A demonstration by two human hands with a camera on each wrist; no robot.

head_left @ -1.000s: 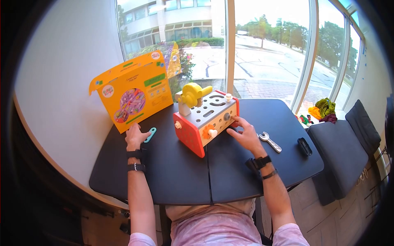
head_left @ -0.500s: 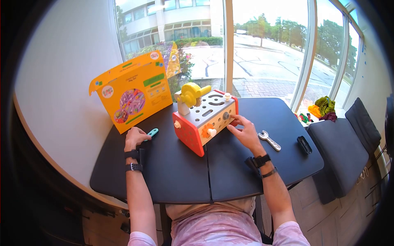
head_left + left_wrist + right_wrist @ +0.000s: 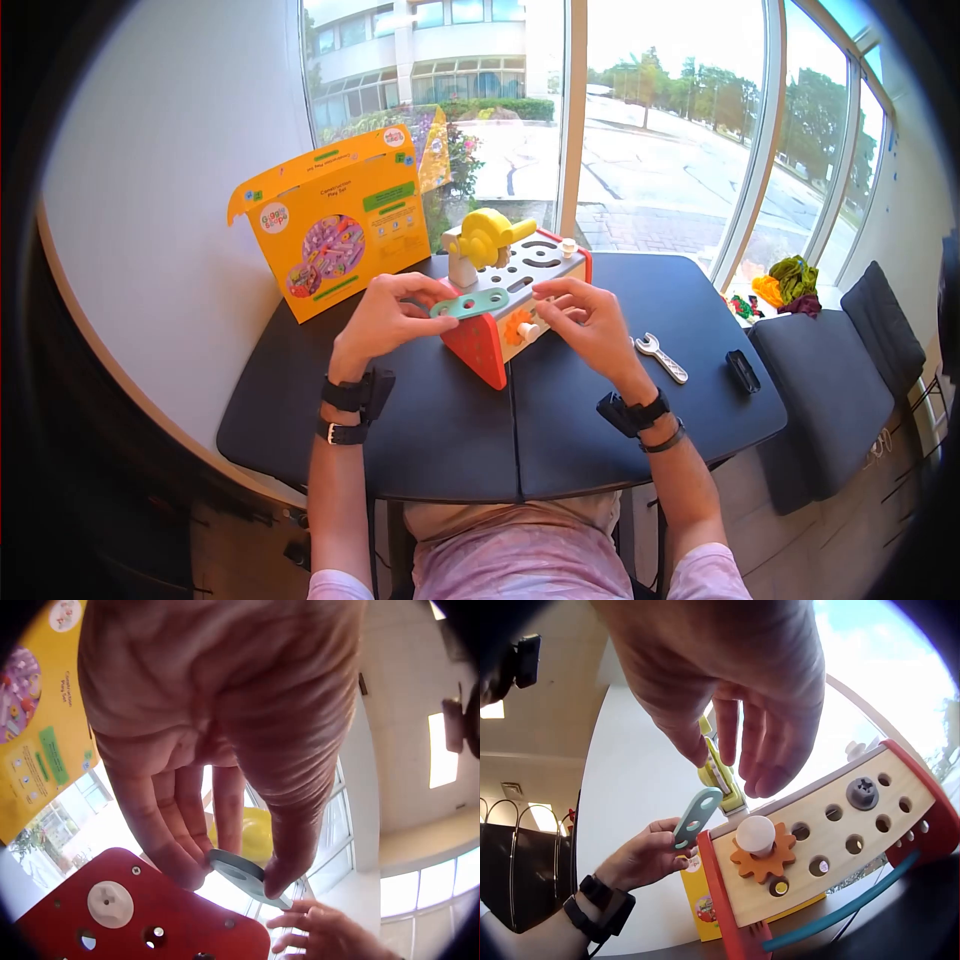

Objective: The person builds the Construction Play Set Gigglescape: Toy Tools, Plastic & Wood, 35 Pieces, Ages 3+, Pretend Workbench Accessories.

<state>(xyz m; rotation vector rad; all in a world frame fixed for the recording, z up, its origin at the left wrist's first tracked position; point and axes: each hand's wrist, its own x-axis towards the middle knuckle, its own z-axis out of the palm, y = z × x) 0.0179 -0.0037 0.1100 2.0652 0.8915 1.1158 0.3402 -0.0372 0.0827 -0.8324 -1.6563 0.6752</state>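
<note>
My left hand (image 3: 390,318) pinches one end of a teal toy strip with holes (image 3: 482,301), holding it up over the near left corner of a toy workbench (image 3: 480,352). The right hand (image 3: 592,325) is raised near the strip's other end, its thumb and fingers apart with a gap between them, as the right wrist view shows. The bench has red side panels and a grey top with a yellow saw-like piece (image 3: 483,236). On its wooden front are an orange gear (image 3: 780,857) with a white bolt (image 3: 755,835) through it, and a grey screw (image 3: 862,793).
A white toy wrench (image 3: 662,358) and a small black object (image 3: 743,371) lie at the table's right. Behind my left hand stands a yellow box (image 3: 390,250). The black table (image 3: 430,440) has a seam down its middle; a grey chair (image 3: 825,370) stands right.
The left hand has picked up the teal strip from the table and brought it right, to the bench. My right hand has come away from the bench's front and moved up and left.
</note>
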